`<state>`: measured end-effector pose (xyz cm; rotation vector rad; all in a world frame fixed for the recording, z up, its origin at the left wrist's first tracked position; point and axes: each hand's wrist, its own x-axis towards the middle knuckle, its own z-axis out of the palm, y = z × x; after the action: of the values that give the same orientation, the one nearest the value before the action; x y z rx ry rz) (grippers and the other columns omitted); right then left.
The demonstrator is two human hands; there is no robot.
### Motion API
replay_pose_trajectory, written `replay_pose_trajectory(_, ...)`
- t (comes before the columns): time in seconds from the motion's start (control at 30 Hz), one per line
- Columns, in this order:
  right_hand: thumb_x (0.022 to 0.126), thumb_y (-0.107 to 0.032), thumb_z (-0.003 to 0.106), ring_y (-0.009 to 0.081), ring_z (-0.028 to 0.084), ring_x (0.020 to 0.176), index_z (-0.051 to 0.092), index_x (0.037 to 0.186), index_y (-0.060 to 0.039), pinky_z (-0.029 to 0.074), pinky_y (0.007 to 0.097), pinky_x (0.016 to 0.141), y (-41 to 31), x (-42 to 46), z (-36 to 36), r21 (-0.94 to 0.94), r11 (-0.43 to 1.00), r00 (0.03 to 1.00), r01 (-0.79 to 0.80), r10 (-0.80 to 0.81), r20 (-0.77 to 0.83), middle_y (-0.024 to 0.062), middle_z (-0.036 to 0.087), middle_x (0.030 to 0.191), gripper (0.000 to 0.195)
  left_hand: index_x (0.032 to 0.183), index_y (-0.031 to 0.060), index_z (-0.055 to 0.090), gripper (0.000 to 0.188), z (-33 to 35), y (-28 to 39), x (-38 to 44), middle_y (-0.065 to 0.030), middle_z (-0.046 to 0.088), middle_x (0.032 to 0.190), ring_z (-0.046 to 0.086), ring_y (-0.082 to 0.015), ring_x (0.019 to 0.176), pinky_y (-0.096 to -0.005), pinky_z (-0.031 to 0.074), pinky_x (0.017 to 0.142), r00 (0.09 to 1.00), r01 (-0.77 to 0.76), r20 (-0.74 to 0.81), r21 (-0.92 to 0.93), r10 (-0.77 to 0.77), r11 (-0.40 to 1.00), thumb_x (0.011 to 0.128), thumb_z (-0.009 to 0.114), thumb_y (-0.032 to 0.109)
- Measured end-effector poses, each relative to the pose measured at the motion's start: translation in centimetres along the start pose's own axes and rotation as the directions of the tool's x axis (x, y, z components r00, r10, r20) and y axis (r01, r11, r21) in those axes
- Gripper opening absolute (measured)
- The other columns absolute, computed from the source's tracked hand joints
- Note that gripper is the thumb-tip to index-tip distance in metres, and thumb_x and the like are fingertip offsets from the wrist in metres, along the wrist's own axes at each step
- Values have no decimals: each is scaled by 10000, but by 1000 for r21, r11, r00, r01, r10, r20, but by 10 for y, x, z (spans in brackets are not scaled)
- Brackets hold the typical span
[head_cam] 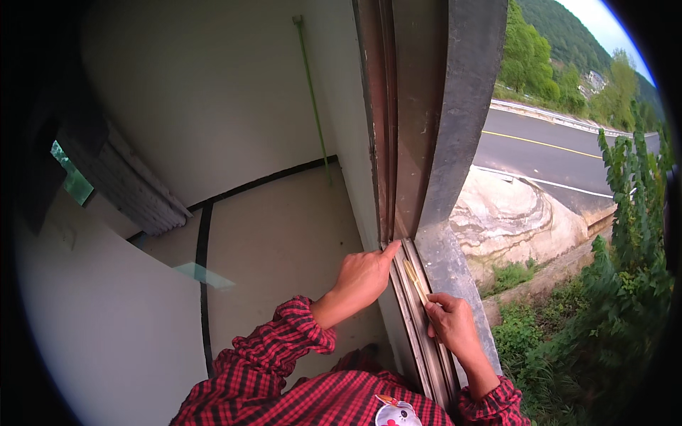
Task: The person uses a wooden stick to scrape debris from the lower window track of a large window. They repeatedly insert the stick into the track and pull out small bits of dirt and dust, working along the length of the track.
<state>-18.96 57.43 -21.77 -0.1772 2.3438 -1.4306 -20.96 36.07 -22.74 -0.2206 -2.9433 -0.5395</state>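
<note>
My left hand (365, 271) reaches to the lower corner of a window frame, its index finger stretched out to the end of the sliding-window track (421, 341). The other fingers curl under the palm, out of sight. Over the same track, my right hand (455, 322) grips a slim pale-yellow tool (415, 279) between thumb and fingers. Its wider, split-looking tip points up the track toward the corner; its exact kind is unclear. Beside the track rises the brown window jamb (418, 106).
Outside the track runs a grey sill (453, 261), with shrubs (559, 341) and a road (538, 141) beyond. Indoors, a green pole (314, 98) leans at a wall corner. Gathered grey curtain (133, 186) hangs at left. A translucent greenish patch (205, 276) shows over the floor.
</note>
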Motion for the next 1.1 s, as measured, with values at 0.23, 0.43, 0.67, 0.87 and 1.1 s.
replay_pose_trajectory(0.23,930,-106,570,123,556,464,643,1161,27,431,314,490,2,25,27,36,998,991,52,-47,-122,80,591,546,276,1221,35,571,434,13,-2,25,-202,645,667,651,-375,623,-490,497,574,994,-60,104,199,40,978,795,495,6)
replay_pose_trajectory(0.43,930,-105,575,137,575,471,648,1159,31,459,324,512,27,28,35,-113,968,951,226,-244,-188,115,594,554,276,1161,80,609,358,9,0,28,-210,642,666,646,-385,620,-499,501,581,999,-3,51,143,-4,990,830,481,35)
replay_pose_trajectory(0.67,908,-168,600,403,612,590,656,1171,-97,486,466,559,9,-7,27,-267,910,930,318,-354,-101,223,597,640,278,1075,79,633,265,-12,-2,-3,-182,657,703,644,-382,641,-487,505,589,994,-57,-93,-68,51,996,845,502,65)
replay_pose_trajectory(0.87,897,-170,625,389,598,540,634,1207,-127,482,462,523,-12,-55,-9,-247,950,981,192,-194,15,195,575,570,313,1226,83,530,341,-31,-11,-59,-137,660,787,644,-352,686,-455,512,634,988,151,-5,-155,-154,976,885,528,77)
replay_pose_trajectory(1.1,914,-124,650,33,444,441,586,1233,37,305,194,415,-37,-70,-18,371,928,990,45,9,-143,-39,513,531,363,1400,51,379,505,11,-4,-61,-147,485,1271,561,-267,1075,-389,485,877,947,-10,-282,-506,-155,863,926,550,86)
